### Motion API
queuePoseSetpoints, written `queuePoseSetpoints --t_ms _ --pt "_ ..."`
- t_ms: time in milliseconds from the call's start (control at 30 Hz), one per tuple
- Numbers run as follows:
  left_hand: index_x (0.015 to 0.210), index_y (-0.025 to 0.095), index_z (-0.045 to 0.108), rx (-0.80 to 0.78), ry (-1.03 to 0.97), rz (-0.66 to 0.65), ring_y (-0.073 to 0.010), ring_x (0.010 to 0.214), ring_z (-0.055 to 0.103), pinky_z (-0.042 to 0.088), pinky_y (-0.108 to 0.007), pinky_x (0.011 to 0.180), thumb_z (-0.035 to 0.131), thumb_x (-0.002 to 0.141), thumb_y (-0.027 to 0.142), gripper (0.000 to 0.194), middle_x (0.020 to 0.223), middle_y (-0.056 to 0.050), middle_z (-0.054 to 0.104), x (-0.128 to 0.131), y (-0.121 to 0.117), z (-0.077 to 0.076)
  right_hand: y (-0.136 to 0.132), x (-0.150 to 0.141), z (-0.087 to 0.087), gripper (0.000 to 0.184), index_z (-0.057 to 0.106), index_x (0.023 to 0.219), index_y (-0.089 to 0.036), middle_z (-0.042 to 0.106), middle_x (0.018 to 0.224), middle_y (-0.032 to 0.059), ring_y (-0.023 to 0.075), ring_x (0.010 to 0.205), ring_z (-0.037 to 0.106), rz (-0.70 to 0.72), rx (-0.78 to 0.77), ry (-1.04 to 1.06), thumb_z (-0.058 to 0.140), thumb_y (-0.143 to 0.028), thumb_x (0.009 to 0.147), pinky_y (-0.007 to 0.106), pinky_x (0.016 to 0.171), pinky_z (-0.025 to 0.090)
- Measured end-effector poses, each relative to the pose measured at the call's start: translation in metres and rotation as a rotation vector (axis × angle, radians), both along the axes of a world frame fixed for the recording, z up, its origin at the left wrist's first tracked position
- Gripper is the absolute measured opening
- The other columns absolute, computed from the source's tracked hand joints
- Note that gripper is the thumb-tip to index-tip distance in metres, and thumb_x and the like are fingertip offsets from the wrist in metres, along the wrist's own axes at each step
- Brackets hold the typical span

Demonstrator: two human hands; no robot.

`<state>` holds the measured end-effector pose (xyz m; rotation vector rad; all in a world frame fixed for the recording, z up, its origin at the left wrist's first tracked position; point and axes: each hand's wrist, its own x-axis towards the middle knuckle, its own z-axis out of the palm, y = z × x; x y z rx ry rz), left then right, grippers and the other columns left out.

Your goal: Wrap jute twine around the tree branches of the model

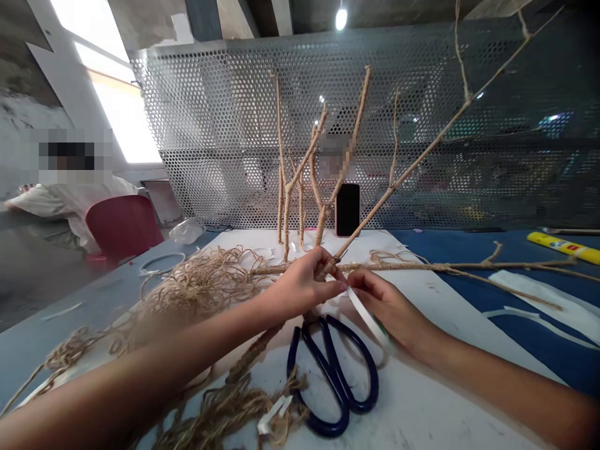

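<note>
Branch (pixel 439 132): long, thin, pale brown, bare side twigs; slants up to the right over the tabletop (pixel 464 247). Twine wraps its low end. Left hand (pixel 315 278): grip closed round that end. Right hand (pixel 391 304): grip pinched on white strip (pixel 363 310).

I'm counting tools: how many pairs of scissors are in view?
1: the navy-handled scissors, on the white board at front center. Others may be hidden under the jute twine.
</note>
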<state>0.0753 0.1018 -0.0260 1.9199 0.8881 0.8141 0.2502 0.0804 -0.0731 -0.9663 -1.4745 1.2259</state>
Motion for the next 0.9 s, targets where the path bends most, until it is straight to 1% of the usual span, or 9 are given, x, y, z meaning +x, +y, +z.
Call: queuePoseSetpoints --t_ms 100,267,367,467,567,667,900 --pt "0.084 0.018 0.044 -0.075 -0.056 -0.024 -0.0084 0.06 0.047 0.04 -0.023 0.054 0.058 0.075 0.025 0.018 0.085 0.001 0.058 0.001 0.002 -0.002 -0.001 0.0 0.003 0.015 0.055 0.079 -0.02 0.048 0.07 -0.0027 0.0109 0.062 0.044 -0.038 -0.059 -0.046 0.056 -0.035 0.079 0.022 0.057 0.037" --pt "0.082 0.018 0.044 -0.077 -0.092 -0.011 -0.0072 0.059 0.046 0.041 -0.021 0.053 0.059 0.075 0.025 0.019 0.078 0.002 0.054 0.001 0.004 -0.005 -0.003 -0.001 0.005 0.017 0.059 0.079 -0.018 0.052 0.068 -0.001 0.0128 0.063 0.047 -0.056 -0.065 -0.071 0.058 -0.034 0.076 0.024 0.056 0.037" --pt "0.082 0.018 0.045 -0.072 -0.081 0.001 -0.0073 0.059 0.045 0.041 -0.02 0.052 0.06 0.074 0.027 0.019 0.075 0.003 0.052 0.001 0.004 -0.005 -0.004 0.0 0.003 0.016 0.056 0.072 -0.017 0.05 0.064 -0.0017 0.0123 0.06 0.045 -0.073 -0.075 -0.095 0.058 -0.033 0.076 0.024 0.054 0.036" --pt "0.08 0.018 0.044 -0.056 -0.083 0.012 -0.0069 0.057 0.045 0.04 -0.019 0.05 0.059 0.074 0.028 0.019 0.073 0.003 0.051 0.001 0.004 -0.004 -0.005 -0.001 0.001 0.016 0.051 0.064 -0.017 0.047 0.059 -0.0032 0.0109 0.056 0.043 -0.08 -0.055 -0.118 0.057 -0.027 0.075 0.024 0.052 0.034" --pt "0.079 0.018 0.043 -0.057 -0.075 0.02 -0.0062 0.054 0.046 0.038 -0.019 0.048 0.059 0.074 0.026 0.018 0.072 0.004 0.051 0.001 0.004 -0.004 -0.007 -0.002 0.001 0.017 0.048 0.06 -0.017 0.046 0.056 -0.0036 0.0106 0.053 0.042 -0.073 -0.06 -0.151 0.054 -0.023 0.074 0.024 0.05 0.032" --pt "0.08 0.018 0.044 -0.06 -0.083 0.028 -0.0056 0.053 0.046 0.038 -0.018 0.047 0.058 0.073 0.024 0.017 0.073 0.003 0.052 0.001 0.005 -0.006 -0.007 -0.003 0.001 0.017 0.049 0.059 -0.017 0.046 0.056 -0.0033 0.0112 0.054 0.042 -0.068 -0.019 -0.238 0.052 -0.023 0.075 0.024 0.05 0.032" --pt "0.079 0.019 0.043 -0.04 -0.067 0.035 -0.0065 0.052 0.046 0.038 -0.019 0.046 0.056 0.075 0.026 0.016 0.073 0.002 0.054 0.0 0.009 -0.012 -0.005 0.0 -0.002 0.015 0.054 0.064 -0.017 0.053 0.062 -0.0012 0.0136 0.061 0.047 -0.052 0.132 -0.431 0.046 -0.019 0.077 0.025 0.054 0.035"
